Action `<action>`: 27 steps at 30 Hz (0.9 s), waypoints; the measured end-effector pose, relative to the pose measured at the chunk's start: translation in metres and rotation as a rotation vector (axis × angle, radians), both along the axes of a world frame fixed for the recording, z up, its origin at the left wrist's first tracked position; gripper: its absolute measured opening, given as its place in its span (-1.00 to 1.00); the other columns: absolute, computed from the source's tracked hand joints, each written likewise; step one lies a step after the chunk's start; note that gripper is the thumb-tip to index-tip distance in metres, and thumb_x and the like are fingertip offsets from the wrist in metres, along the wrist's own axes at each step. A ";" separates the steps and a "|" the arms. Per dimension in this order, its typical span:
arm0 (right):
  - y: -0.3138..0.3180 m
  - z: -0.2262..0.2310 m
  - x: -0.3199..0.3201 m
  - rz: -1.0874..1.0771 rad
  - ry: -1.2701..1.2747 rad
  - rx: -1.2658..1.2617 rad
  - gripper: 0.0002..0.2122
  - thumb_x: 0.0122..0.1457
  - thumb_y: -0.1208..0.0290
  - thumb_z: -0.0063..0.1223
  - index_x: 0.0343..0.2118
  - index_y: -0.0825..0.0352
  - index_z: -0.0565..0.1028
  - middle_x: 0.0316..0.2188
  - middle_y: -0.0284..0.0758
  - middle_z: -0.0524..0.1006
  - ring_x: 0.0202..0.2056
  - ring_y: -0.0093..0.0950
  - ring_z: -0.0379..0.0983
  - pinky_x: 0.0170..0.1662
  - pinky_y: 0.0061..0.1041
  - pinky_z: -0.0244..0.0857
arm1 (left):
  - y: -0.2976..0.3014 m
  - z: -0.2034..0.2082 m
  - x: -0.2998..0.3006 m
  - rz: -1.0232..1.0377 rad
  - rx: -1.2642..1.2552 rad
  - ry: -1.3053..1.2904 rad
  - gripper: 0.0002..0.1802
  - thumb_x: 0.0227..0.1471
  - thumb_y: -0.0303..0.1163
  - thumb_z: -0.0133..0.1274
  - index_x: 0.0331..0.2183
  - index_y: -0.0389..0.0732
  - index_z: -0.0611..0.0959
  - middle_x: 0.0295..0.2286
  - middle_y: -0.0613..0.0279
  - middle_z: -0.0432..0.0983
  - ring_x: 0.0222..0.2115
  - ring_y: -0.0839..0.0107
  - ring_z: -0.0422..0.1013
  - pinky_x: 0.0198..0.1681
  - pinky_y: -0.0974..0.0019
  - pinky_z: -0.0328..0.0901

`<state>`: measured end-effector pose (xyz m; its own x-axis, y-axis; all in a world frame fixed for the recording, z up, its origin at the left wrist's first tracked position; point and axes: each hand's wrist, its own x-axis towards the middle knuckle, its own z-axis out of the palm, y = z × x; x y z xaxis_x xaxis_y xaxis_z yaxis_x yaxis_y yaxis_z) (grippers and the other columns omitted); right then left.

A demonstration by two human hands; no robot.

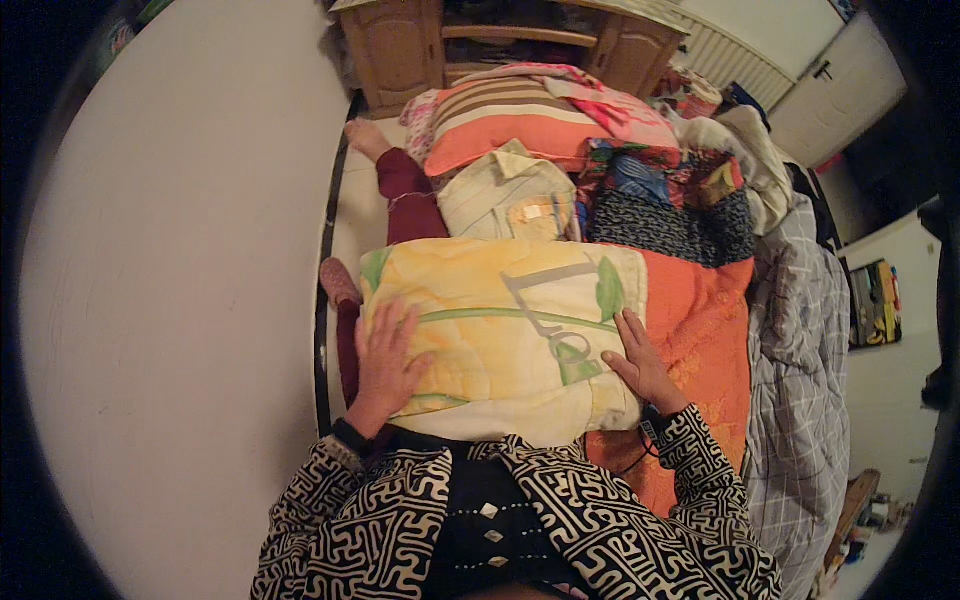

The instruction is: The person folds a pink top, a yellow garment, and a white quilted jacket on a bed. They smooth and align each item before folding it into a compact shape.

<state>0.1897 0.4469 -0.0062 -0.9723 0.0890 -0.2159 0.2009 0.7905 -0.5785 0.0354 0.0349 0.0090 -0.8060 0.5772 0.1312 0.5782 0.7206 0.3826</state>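
A folded yellow and white cloth (470, 350), printed with green leaves and grey lettering, lies as a thick rectangle in front of my body. My left hand (390, 355) rests flat on its left side with the fingers spread. At the right edge, my right hand (642, 362) lies palm down, thumb apart from the fingers. Neither hand grips anything. Just beyond the folded cloth is a pale cream garment (505, 190) with a collar-like fold. The underside of the folded cloth is hidden.
An orange bedspread (695, 330) lies to the right, beside a grey checked quilt (800, 400). Farther off are a dark knitted item (660, 225), a striped orange pillow (510, 125) and a wooden cabinet (395, 50). Maroon-clad legs (410, 205) show at left, near the white wall (180, 300).
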 end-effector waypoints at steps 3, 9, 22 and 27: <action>0.003 -0.004 0.005 -0.279 0.080 -0.273 -0.30 0.23 0.20 0.02 0.30 0.47 0.00 0.32 0.02 -0.02 0.35 -0.19 -0.12 0.33 -0.35 -0.16 | -0.020 -0.017 -0.002 0.149 0.263 -0.136 -0.18 0.08 -0.20 0.08 0.26 -0.22 0.11 0.22 -0.01 0.08 0.25 0.13 0.00 0.28 0.02 -0.09; 0.017 0.011 0.006 -0.678 -0.068 -0.977 -0.40 0.22 0.22 0.08 0.22 0.42 0.18 0.11 -0.16 0.37 0.04 -0.37 0.38 0.08 -0.44 0.27 | -0.037 -0.042 0.001 0.411 1.038 -1.152 -0.22 0.12 -0.32 0.09 0.24 -0.26 0.09 0.09 0.05 0.26 0.05 0.28 0.28 0.10 0.23 0.25; 0.018 0.009 -0.018 -0.703 -0.492 -1.440 -0.54 0.23 0.22 0.07 0.12 0.35 0.36 -0.03 -0.22 0.53 -0.09 -0.38 0.53 0.00 -0.37 0.43 | -0.031 0.015 -0.005 0.333 1.045 -1.527 -0.37 0.13 -0.21 0.04 0.16 -0.29 0.32 0.02 0.07 0.41 -0.05 0.24 0.43 -0.01 0.23 0.38; 0.018 0.049 -0.022 -0.553 -0.117 -1.460 -0.56 0.21 0.33 0.09 0.11 0.39 0.34 -0.02 -0.23 0.51 -0.08 -0.41 0.52 0.01 -0.41 0.41 | -0.029 0.081 -0.009 0.327 0.988 -1.218 -0.35 0.03 -0.32 0.09 0.12 -0.37 0.33 -0.03 0.02 0.45 -0.10 0.24 0.46 -0.04 0.25 0.38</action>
<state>0.1679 0.4648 0.0433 -0.8633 0.0702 -0.4998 0.3625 -0.6029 -0.7107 0.0268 0.0058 0.0903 -0.7705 0.4491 -0.4524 -0.5280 -0.0520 0.8477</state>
